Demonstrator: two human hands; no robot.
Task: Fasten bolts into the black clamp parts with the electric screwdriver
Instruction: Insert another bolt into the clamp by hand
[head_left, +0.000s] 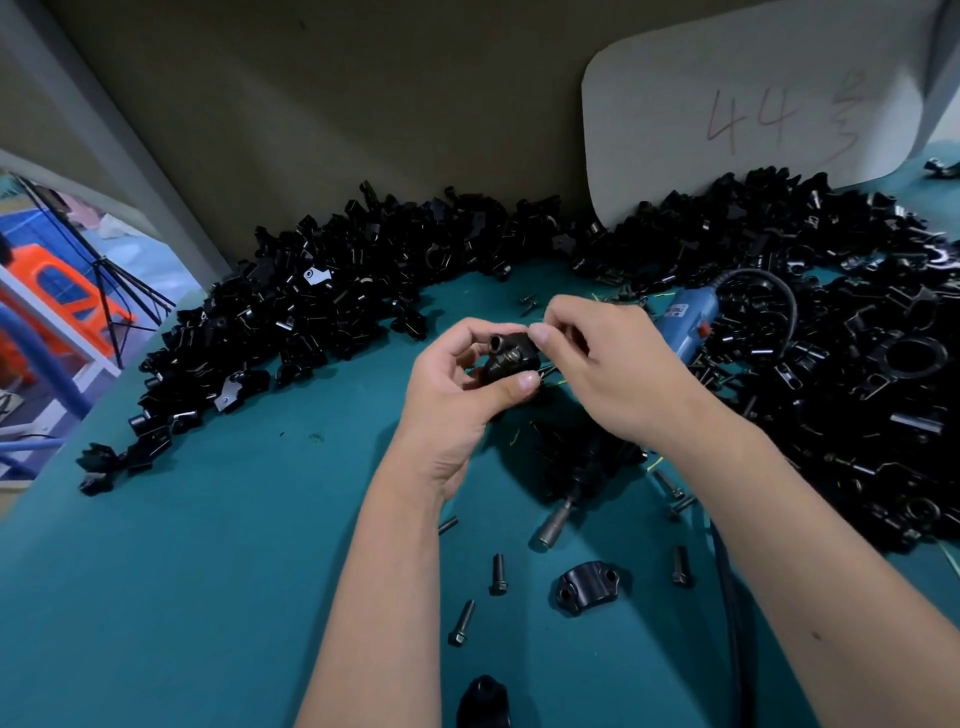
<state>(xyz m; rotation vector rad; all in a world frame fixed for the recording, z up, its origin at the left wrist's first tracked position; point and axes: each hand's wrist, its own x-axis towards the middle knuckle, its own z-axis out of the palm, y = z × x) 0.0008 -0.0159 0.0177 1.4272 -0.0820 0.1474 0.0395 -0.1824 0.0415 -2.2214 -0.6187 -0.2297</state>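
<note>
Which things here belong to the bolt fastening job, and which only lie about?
Job: black clamp part held by left hand, right hand at it, electric screwdriver, loose bolts.
Lying about: white "44" board, orange stool.

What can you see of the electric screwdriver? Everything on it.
The electric screwdriver has a blue plastic-looking body with a small white label and a red button. It lies on the green table, mostly hidden behind the right hand. A black cord loops from its far end over the pile of black clamp parts. A silver socket-like tip pokes out below the wrist and may be its bit end; the join is hidden. No hand grips it.
</note>
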